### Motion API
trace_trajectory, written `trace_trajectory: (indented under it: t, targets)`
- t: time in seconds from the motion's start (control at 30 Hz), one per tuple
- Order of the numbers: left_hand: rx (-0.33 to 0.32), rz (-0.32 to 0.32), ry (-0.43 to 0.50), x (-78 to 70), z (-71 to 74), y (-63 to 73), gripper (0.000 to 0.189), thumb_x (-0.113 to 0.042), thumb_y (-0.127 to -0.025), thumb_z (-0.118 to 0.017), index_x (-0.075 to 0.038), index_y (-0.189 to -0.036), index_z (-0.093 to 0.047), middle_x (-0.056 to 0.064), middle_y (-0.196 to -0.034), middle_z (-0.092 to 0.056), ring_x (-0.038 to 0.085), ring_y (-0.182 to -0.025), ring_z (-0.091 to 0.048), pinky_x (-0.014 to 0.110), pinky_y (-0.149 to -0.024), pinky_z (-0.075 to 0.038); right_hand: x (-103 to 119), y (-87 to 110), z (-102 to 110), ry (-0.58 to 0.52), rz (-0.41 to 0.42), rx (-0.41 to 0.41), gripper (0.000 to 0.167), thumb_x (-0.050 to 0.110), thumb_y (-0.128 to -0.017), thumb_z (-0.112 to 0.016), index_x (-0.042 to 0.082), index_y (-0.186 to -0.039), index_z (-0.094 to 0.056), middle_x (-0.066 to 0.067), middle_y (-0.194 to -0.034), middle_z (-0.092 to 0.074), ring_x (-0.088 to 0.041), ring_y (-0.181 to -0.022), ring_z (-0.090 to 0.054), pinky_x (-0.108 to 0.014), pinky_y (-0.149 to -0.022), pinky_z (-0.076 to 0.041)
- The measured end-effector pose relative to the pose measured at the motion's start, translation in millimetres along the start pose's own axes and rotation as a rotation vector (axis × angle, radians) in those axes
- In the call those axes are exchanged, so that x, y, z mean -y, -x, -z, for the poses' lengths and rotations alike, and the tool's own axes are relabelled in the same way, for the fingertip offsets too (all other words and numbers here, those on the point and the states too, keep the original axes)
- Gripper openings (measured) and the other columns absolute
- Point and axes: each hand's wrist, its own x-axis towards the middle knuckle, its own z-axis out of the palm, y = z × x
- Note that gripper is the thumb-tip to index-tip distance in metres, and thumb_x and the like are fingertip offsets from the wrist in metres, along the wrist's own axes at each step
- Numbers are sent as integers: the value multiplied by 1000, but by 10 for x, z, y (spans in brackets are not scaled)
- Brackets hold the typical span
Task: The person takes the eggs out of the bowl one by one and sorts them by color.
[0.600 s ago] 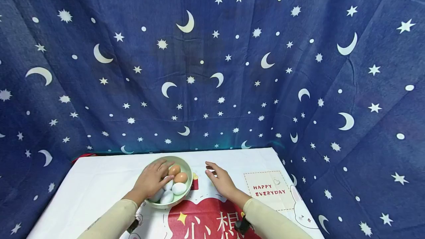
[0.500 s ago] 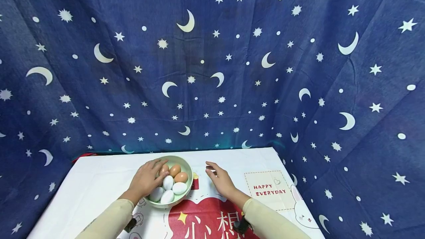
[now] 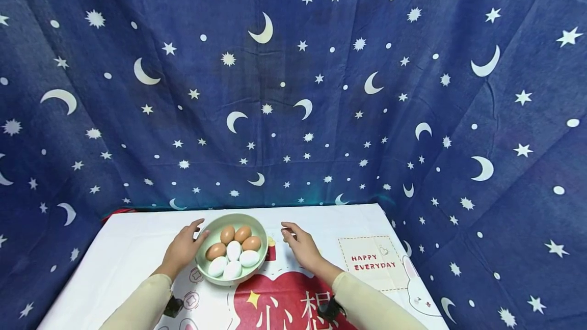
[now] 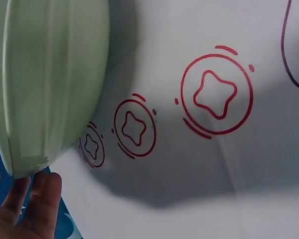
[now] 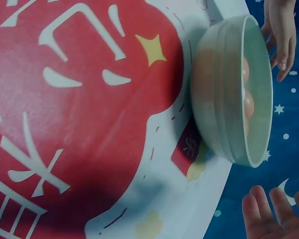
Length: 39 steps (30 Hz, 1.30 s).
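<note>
A pale green bowl (image 3: pixel 215 233) stands on the table's left half, holding several brown eggs (image 3: pixel 227 235) and several white eggs (image 3: pixel 232 270). My left hand (image 3: pixel 181 248) is at the bowl's left side, thumb tip overlapping the rim in the head view. The left wrist view has its fingers (image 4: pixel 50 199) extended right at the edge of the bowl (image 4: pixel 55 74). Held above the table, right of the bowl and apart from it, is my right hand (image 3: pixel 302 248), fingers loosely bent around nothing. In the right wrist view its fingertips (image 5: pixel 259 199) point toward the bowl (image 5: pixel 219 89).
A white tablecloth (image 3: pixel 137 243) with a red printed patch (image 3: pixel 284 294) and a printed "HAPPY EVERYDAY" panel (image 3: pixel 372 263) covers the table. Behind and to the right hangs a blue curtain (image 3: pixel 275 131) with moons and stars.
My left hand has drawn back leftward from over the eggs to the bowl's left rim, uncovering the brown eggs. The right hand has hardly moved.
</note>
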Motion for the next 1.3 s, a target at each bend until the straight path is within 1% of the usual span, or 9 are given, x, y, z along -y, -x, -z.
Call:
trace_trajectory:
  t: [0.33,0.53,0.63,0.77,0.87,0.93,1.07,1.2,1.3]
  targets:
    - [-24,27,32,53,-77,38,53,-35,-101,-52,-1,-141,-46,24,-119,-59,36,-101,-61,54,-84,-53,188,-105,-158,-33,-3,12,37,29,-104,-50,7,-132,-59,-11,-109,-68,-23,-95,-67,-27,-75,-58]
    - [-46,37,61,105,-94,29,49,-29,-100,-56,1,-138,-50,24,-111,-61,35,-97,-63,53,-84,-55,299,-171,-238,-99,-42,29,37,27,-103,-51,5,-131,-59,-20,-114,-66,-33,-100,-67,-39,-81,-61]
    - [-56,45,90,123,-95,26,46,-26,-99,-56,1,-137,-52,25,-110,-63,38,-97,-65,53,-84,-56,358,-199,-278,-135,-60,33,36,24,-102,-53,2,-130,-59,-23,-113,-66,-36,-98,-68,-40,-79,-61]
    - [-62,65,148,134,-102,51,42,-20,-99,-55,0,-136,-53,26,-108,-65,37,-94,-67,41,-71,-61,410,-233,-341,-179,-93,33,35,18,-100,-55,-2,-129,-59,-22,-109,-67,-35,-91,-69,-41,-77,-62]
    - [-58,97,188,141,-115,70,42,-19,-100,-54,0,-137,-52,27,-109,-64,34,-90,-68,29,-59,-60,446,-262,-388,-201,-123,34,35,17,-100,-56,-5,-128,-59,-24,-108,-68,-33,-87,-68,-47,-78,-61]
    - [-59,112,208,146,-122,79,42,-18,-100,-54,0,-137,-52,28,-110,-63,32,-88,-69,27,-56,-60,471,-286,-421,-199,-142,36,36,16,-99,-56,-6,-127,-58,-24,-107,-68,-34,-87,-68,-49,-78,-61]
    - [-62,129,237,145,-127,93,42,-17,-100,-54,0,-138,-52,29,-111,-63,28,-83,-69,26,-55,-59,507,-330,-500,-204,-182,41,39,16,-97,-60,-7,-128,-57,-22,-104,-69,-38,-91,-68,-46,-76,-61]
    - [-70,133,262,145,-133,95,41,-16,-100,-55,0,-138,-52,29,-112,-62,28,-84,-69,25,-55,-59,509,-377,-590,-224,-203,36,44,17,-94,-64,-7,-130,-55,-18,-100,-70,-32,-85,-68,-42,-73,-62]
    - [-81,131,274,155,-151,92,41,-17,-100,-55,-1,-138,-53,29,-113,-62,31,-88,-69,25,-56,-59,495,-402,-656,-181,-199,28,45,19,-94,-65,-8,-129,-56,-17,-101,-71,-31,-85,-68,-38,-72,-62]
